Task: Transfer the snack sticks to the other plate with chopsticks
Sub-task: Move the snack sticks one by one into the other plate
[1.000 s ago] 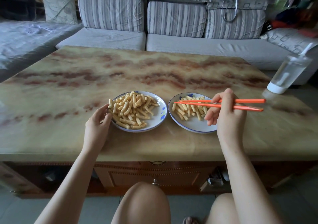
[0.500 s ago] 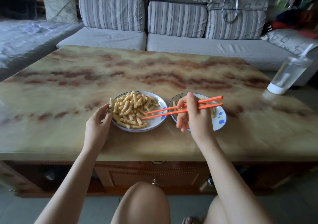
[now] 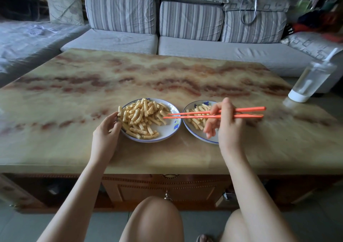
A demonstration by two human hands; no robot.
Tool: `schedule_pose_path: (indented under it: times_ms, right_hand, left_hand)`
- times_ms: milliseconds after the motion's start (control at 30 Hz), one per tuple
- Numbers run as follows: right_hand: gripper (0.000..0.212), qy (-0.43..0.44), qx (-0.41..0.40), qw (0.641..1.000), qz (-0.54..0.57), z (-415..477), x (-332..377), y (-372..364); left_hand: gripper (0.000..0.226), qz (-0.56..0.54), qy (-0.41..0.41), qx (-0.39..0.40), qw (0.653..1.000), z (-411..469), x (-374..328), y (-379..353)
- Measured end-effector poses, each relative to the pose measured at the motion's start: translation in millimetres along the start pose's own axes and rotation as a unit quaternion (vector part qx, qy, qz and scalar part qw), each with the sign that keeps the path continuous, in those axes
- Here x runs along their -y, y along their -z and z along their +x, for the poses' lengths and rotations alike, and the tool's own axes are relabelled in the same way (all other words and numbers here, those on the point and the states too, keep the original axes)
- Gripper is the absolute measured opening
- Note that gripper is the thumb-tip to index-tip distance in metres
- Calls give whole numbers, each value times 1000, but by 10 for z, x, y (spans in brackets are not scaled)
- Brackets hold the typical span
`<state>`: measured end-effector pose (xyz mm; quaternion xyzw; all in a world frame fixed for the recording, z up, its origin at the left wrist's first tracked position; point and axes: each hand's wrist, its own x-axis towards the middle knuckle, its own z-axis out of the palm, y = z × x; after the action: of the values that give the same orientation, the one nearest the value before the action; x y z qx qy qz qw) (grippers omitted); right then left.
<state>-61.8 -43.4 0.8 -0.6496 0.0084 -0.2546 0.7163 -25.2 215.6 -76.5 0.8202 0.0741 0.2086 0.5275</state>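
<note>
Snack sticks point(image 3: 143, 117) are heaped on the left plate point(image 3: 165, 130), and a smaller batch point(image 3: 194, 124) lies on the right plate point(image 3: 199, 137). Both plates are set near the front edge of the marbled worktop point(image 3: 167, 78), just beside each other.

Orange chopsticks point(image 3: 241, 112) are held in the grip of the right hand point(image 3: 228, 128) and are reached leftward across the right plate. Their tips are poised at the right fringe of the heap, a narrow gap is kept between them, and no stick is seen to be held there. The left plate is steadied by the left hand point(image 3: 105, 136), whose grip is curled on its left rim.

The sticks are judged to be light, dry and stiff, yet brittle: too firm a squeeze would likely snap one. Their ridged surface should give the smooth tips some purchase. A single stick lying loose at the heap's right edge is best taken, and it should be pinched crosswise at its middle so that it is not tipped or spun out during the carry.

A clear bottle point(image 3: 311, 82) is seen at the far right.
</note>
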Motion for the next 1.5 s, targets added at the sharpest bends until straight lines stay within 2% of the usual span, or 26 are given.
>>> schedule_pose_path:
  times_ms: [167,300,533,700,800,900,1000,1300,1500]
  right_hand:
    - [43,29,-105,994,1,49,65,229]
    - [42,26,-136,990,-20,85,44,338]
    - [40,43,-122,990,-63,66,4,301]
    - [39,70,-121,990,-33,17,63,229]
    - [41,38,-62,997,-3,-18,28,130]
    - [45,16,10,1000,-22,-55,-60,-1]
    - [45,9,48,998,-44,-79,-118,-94]
    - [45,-9,55,996,-65,-85,-164,-185]
    - [45,10,22,998,-52,-82,-133,-129]
  left_hand:
    - [35,3,-3,-1,1000,-5,1,-2]
    - [35,1,0,-1,1000,-6,2,0]
    - [36,9,-1,-1,1000,-11,-11,3]
    - [36,8,0,-1,1000,-10,-16,0]
    - [36,4,2,0,1000,-9,-13,-1]
    - [35,3,2,0,1000,-11,-22,-2]
    - [35,5,-2,-3,1000,-19,-38,-3]
    - [36,9,-5,0,1000,-15,-22,1]
    - [36,14,-5,-4,1000,-13,-24,3]
